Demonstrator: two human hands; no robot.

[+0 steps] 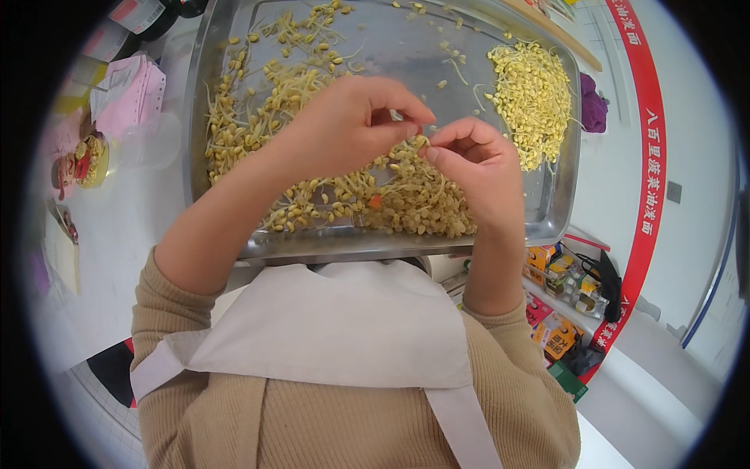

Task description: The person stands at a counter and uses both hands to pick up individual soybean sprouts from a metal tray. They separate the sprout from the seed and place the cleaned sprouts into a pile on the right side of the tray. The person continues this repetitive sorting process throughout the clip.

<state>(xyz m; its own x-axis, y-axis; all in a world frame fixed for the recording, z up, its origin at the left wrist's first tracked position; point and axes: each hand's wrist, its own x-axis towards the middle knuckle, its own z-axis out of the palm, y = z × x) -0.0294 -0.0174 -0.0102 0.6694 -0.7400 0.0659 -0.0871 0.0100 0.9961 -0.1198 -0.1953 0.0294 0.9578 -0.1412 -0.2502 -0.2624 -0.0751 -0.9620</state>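
Note:
Over a shallow metal tray (363,253), my two hands meet at a small soybean sprout (421,141). Thumb and fingertips of my left hand (357,120) pinch at its upper side. From the right, my right hand (483,158) grips it between thumb and forefinger. Below the fingers lies a heap of pale, thin bean hulls (430,208), with a small orange scrap (375,201) at its edge. Loose, longer sprouts (234,140) spread along the tray's left side, partly hidden by my left forearm. A denser pile of yellow sprouts (530,99) fills the right side.
Left of the tray, pink papers (132,97), a clear plastic container (151,140) and a figurine (88,161) stand on a white table (140,234). A purple cloth (593,104) lies past the right rim. Packaged goods (565,281) sit at lower right, beside a red printed strip (650,146).

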